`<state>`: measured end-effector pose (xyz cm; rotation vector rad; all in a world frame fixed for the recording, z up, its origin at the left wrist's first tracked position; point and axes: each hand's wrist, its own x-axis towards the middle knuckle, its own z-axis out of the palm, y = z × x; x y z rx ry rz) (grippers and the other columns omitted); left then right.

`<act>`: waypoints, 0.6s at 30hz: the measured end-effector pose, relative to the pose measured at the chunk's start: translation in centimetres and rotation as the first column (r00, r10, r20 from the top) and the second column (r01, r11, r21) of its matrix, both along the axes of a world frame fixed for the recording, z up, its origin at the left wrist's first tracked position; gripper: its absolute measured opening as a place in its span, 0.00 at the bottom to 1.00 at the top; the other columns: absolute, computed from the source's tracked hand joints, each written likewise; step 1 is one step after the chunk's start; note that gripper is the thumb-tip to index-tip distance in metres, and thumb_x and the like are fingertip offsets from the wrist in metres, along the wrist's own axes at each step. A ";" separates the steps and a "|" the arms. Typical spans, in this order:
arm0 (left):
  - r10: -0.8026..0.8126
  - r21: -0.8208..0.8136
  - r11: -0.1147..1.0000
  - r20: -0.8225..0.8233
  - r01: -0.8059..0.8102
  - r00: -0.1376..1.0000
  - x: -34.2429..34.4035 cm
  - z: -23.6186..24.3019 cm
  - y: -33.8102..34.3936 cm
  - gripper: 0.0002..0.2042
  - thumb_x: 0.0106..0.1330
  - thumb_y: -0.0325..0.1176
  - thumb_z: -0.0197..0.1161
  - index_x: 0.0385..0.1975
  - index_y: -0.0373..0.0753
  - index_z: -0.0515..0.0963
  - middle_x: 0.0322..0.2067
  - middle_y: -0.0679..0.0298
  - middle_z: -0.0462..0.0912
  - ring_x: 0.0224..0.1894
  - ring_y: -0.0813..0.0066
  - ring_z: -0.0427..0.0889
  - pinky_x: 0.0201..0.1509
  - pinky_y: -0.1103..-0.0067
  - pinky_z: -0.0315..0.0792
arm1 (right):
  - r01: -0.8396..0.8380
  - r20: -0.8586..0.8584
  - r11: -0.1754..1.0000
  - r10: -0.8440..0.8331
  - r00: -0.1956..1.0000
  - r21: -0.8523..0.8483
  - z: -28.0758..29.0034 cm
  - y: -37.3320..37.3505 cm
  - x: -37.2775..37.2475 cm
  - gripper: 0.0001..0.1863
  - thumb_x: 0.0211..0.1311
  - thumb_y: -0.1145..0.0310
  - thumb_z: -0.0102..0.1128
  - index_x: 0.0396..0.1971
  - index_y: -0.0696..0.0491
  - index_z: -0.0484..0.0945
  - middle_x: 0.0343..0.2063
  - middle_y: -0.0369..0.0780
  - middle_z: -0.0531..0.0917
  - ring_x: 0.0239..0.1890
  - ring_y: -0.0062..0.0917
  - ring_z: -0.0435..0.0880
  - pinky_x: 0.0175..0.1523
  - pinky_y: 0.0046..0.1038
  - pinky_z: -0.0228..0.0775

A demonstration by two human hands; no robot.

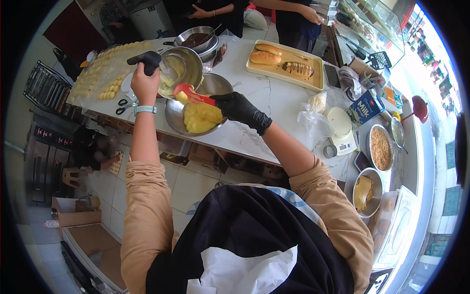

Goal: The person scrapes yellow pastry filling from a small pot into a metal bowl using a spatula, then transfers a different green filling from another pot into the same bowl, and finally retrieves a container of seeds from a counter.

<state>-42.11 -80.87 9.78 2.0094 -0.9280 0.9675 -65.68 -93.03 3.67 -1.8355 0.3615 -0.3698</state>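
tilted bowl [193,63] above, wide bowl [224,87] below, red spatula [199,97] between

your left hand [145,85] is wrapped round what looks like a black handle [146,61], holding the tilted bowl over the far left part of the wide bowl. that slant probably turns its mouth toward the lower one, so whatever leaves the wall has somewhere to land. your right hand [243,111], in a black glove, grasps the red spatula at its right end, blade pointing left; coming in from the side likely leaves the blade room at the tilted bowl's mouth. the yellow mixture [201,119] lies mostly in the wide bowl as a soft-looking heap, with a lump at the blade and streaks inside the tilted bowl (the glove is perhaps there to keep hand and mixture apart).

the wide bowl stands at the near edge of the marbled table [269,105], presumably to be within easy reach of both arms. the scissors [122,107] lie off to your left, and the tray [254,68] of bread rolls [265,58] sits farther back to the right, both apart from the bowls, which seems to leave your hands space.
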 end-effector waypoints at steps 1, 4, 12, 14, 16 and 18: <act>0.035 0.009 0.999 -0.032 -0.035 0.999 0.5 -0.2 0.3 0.13 0.43 0.37 0.63 0.27 0.39 0.72 0.24 0.54 0.77 0.27 0.53 0.76 0.30 0.66 0.70 | 0.004 -0.046 0.997 -0.007 0.999 -0.074 0.0 0.7 -0.9 0.14 0.55 0.65 0.48 0.42 0.48 0.75 0.12 0.40 0.74 0.17 0.29 0.76 0.23 0.28 0.69; 0.090 -0.003 0.996 -0.082 -0.091 0.993 1.1 0.3 0.4 0.14 0.42 0.38 0.63 0.28 0.38 0.73 0.23 0.53 0.78 0.27 0.53 0.76 0.31 0.66 0.70 | 0.140 0.150 0.708 -0.049 0.987 -0.692 -2.6 1.7 -3.2 0.19 0.55 0.67 0.47 0.49 0.46 0.69 0.13 0.39 0.75 0.15 0.28 0.75 0.20 0.28 0.68; 0.025 0.009 1.000 -0.109 -0.024 0.994 1.6 0.2 1.5 0.15 0.42 0.38 0.64 0.29 0.39 0.74 0.24 0.55 0.78 0.28 0.55 0.77 0.32 0.68 0.70 | 0.068 0.033 0.528 -0.075 0.997 -0.846 -3.1 1.9 -7.8 0.21 0.54 0.67 0.48 0.51 0.44 0.67 0.12 0.37 0.71 0.11 0.27 0.71 0.16 0.28 0.63; -0.016 -0.003 1.000 -0.084 0.016 0.996 1.3 0.2 1.7 0.15 0.42 0.38 0.64 0.29 0.39 0.74 0.24 0.55 0.79 0.28 0.56 0.77 0.32 0.69 0.70 | 0.068 0.025 0.520 -0.089 0.996 -0.852 -2.7 0.8 -7.9 0.21 0.54 0.67 0.49 0.51 0.43 0.67 0.12 0.37 0.71 0.12 0.27 0.71 0.16 0.28 0.63; -0.048 -0.012 0.999 -0.061 0.048 0.997 1.3 0.2 2.1 0.15 0.42 0.37 0.64 0.30 0.39 0.74 0.24 0.56 0.79 0.28 0.56 0.77 0.32 0.69 0.70 | 0.151 0.095 0.460 -0.141 0.985 -0.875 -1.4 -0.4 -7.8 0.22 0.53 0.67 0.50 0.51 0.41 0.67 0.12 0.37 0.70 0.12 0.27 0.71 0.16 0.28 0.63; -0.079 0.011 0.997 -0.083 0.080 0.993 1.1 0.4 2.2 0.15 0.43 0.37 0.65 0.30 0.39 0.74 0.24 0.56 0.79 0.28 0.57 0.78 0.32 0.71 0.70 | 0.197 0.147 0.427 -0.146 0.978 -0.882 -0.4 -1.6 -7.6 0.22 0.53 0.67 0.50 0.50 0.37 0.67 0.13 0.37 0.72 0.13 0.27 0.71 0.18 0.28 0.63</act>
